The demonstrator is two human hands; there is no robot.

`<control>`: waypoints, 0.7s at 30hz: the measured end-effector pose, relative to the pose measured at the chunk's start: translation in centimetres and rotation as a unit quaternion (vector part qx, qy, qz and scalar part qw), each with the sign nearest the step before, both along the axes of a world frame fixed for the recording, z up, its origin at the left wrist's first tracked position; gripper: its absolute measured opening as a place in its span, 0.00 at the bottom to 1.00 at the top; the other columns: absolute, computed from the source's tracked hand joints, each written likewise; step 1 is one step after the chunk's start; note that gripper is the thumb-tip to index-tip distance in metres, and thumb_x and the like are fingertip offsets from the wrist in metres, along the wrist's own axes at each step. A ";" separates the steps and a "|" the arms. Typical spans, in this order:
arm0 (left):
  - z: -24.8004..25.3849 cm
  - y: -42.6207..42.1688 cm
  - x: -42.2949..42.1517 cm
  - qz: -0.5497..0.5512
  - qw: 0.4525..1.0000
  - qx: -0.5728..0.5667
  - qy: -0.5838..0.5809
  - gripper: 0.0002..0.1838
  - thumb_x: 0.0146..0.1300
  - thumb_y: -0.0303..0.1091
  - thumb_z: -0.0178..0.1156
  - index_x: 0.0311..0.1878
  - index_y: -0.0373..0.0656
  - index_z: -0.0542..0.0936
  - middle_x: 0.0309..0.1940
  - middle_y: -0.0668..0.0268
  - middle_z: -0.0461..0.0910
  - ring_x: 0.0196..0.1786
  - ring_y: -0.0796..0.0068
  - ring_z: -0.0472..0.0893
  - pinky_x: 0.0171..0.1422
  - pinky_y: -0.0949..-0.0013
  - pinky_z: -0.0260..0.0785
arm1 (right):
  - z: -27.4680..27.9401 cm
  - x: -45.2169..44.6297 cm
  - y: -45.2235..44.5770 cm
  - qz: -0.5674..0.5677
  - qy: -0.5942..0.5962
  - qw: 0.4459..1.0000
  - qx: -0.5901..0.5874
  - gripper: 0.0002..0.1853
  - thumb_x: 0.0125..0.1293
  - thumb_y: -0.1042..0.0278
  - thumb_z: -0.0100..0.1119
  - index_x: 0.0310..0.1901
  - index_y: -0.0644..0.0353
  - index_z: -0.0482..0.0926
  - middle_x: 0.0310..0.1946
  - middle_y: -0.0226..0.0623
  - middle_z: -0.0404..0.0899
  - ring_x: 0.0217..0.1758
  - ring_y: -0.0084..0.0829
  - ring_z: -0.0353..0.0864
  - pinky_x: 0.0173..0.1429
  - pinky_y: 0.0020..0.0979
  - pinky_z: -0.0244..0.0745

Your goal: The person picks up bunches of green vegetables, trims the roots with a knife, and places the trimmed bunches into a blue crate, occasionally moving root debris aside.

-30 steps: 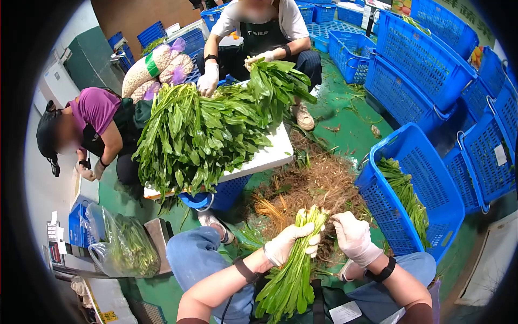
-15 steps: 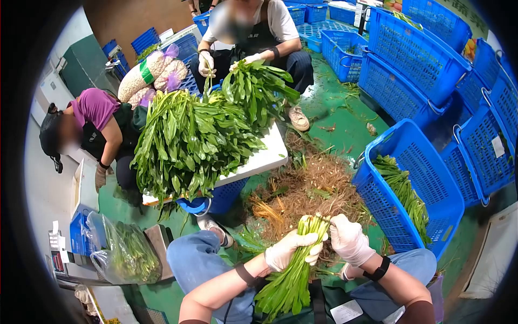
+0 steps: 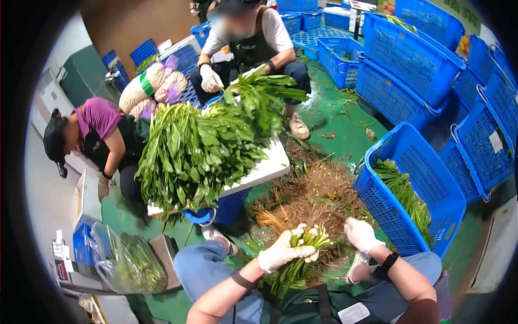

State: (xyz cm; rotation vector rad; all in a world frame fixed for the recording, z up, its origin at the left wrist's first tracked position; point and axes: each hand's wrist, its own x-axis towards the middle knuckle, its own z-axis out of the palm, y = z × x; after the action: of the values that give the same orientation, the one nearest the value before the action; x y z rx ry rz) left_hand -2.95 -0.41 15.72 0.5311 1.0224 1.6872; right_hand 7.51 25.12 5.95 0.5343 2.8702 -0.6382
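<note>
Since the earlier frame, the right hand point(image 3: 362, 236) has moved away to the right from the bunch of greens point(image 3: 312, 238), whose leafy end has also tilted. Now the left hand point(image 3: 284, 252) grasps this bunch alone, its fingers wrapped around the stems, with the cut ends to the far side and the leaves hanging to the near side. Fingers of the right hand are bent inward, apart from the bunch; whether they pinch something, I cannot tell. This hand is near the blue basket point(image 3: 376, 202), at the right edge of the root heap point(image 3: 318, 189). On the far side, a co-worker point(image 3: 259, 46) holds leafy greens point(image 3: 261, 100) above a white board point(image 3: 276, 161).
</note>
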 end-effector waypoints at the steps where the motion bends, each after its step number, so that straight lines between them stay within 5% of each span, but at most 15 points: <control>1: -1.0 -0.2 -0.2 0.008 0.999 -0.032 0.043 0.17 0.64 0.34 0.65 0.52 0.37 0.74 0.36 0.65 0.80 0.37 0.81 0.78 0.42 0.77 0.70 | 2.4 -0.6 -1.1 -0.016 0.116 0.992 -0.053 0.11 0.70 0.61 0.48 0.35 0.58 0.74 0.31 0.50 0.81 0.37 0.54 0.80 0.43 0.49 0.74; 4: -1.4 0.2 0.4 0.061 0.992 -0.082 0.077 0.16 0.63 0.31 0.66 0.51 0.37 0.76 0.37 0.69 0.80 0.39 0.83 0.77 0.46 0.76 0.70 | 10.2 -0.9 -3.3 -0.034 0.202 0.953 -0.224 0.06 0.70 0.69 0.52 0.43 0.60 0.76 0.27 0.44 0.79 0.29 0.43 0.81 0.34 0.36 0.74; 7: -2.9 0.7 0.3 0.065 0.967 -0.156 0.189 0.18 0.59 0.31 0.70 0.52 0.39 0.78 0.36 0.74 0.81 0.37 0.85 0.74 0.46 0.76 0.69 | 10.4 -0.9 -3.8 0.093 0.374 0.906 -0.176 0.09 0.66 0.73 0.58 0.47 0.63 0.76 0.24 0.36 0.77 0.23 0.29 0.75 0.30 0.27 0.69; 8: -3.2 0.9 0.4 0.065 0.967 -0.157 0.189 0.18 0.59 0.31 0.70 0.52 0.39 0.78 0.36 0.74 0.81 0.37 0.85 0.74 0.46 0.76 0.69 | 11.2 -0.8 -4.3 0.094 0.373 0.906 -0.177 0.09 0.66 0.73 0.58 0.47 0.63 0.76 0.24 0.36 0.77 0.23 0.29 0.75 0.30 0.27 0.69; 10: -3.6 1.2 0.7 0.061 0.952 -0.194 0.229 0.21 0.57 0.38 0.72 0.52 0.40 0.79 0.36 0.69 0.83 0.37 0.81 0.77 0.46 0.73 0.71 | 13.5 -0.8 -5.2 0.004 0.223 0.905 -0.362 0.12 0.62 0.72 0.63 0.47 0.66 0.77 0.22 0.30 0.73 0.23 0.21 0.67 0.30 0.22 0.65; 14: -4.8 1.6 1.2 0.013 0.929 -0.219 0.298 0.29 0.52 0.50 0.73 0.53 0.43 0.80 0.36 0.60 0.85 0.38 0.69 0.83 0.49 0.67 0.73 | 11.2 -1.5 -5.0 -0.027 0.121 0.924 -0.362 0.15 0.59 0.66 0.68 0.44 0.66 0.78 0.22 0.27 0.71 0.26 0.17 0.66 0.31 0.24 0.65; 16: -4.3 2.0 1.1 -0.025 0.933 -0.222 0.282 0.32 0.51 0.49 0.74 0.57 0.44 0.79 0.39 0.59 0.85 0.41 0.69 0.83 0.51 0.67 0.72 | 11.3 -1.2 -4.9 -0.053 0.119 0.929 -0.347 0.13 0.60 0.65 0.68 0.40 0.65 0.79 0.24 0.27 0.74 0.27 0.16 0.68 0.32 0.25 0.67; 20: -4.1 2.3 0.8 -0.050 0.940 -0.191 0.277 0.37 0.51 0.49 0.73 0.62 0.42 0.74 0.48 0.61 0.84 0.48 0.69 0.82 0.57 0.68 0.71 | 11.3 -1.6 -4.5 -0.197 0.209 0.788 -0.544 0.07 0.65 0.63 0.59 0.36 0.58 0.78 0.27 0.21 0.75 0.28 0.13 0.65 0.34 0.20 0.60; 21: -3.5 2.4 0.8 -0.054 0.927 -0.222 0.296 0.37 0.52 0.48 0.73 0.63 0.41 0.74 0.49 0.62 0.83 0.48 0.70 0.82 0.57 0.68 0.70 | 11.4 -1.9 -4.3 -0.167 0.198 0.824 -0.504 0.08 0.66 0.64 0.57 0.39 0.59 0.78 0.27 0.21 0.74 0.29 0.13 0.65 0.35 0.20 0.61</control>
State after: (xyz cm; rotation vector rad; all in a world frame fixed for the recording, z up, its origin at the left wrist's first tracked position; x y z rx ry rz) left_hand -2.17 2.03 12.20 0.7974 1.7217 1.1507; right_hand 5.65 20.83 17.37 0.7457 2.1983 -2.3273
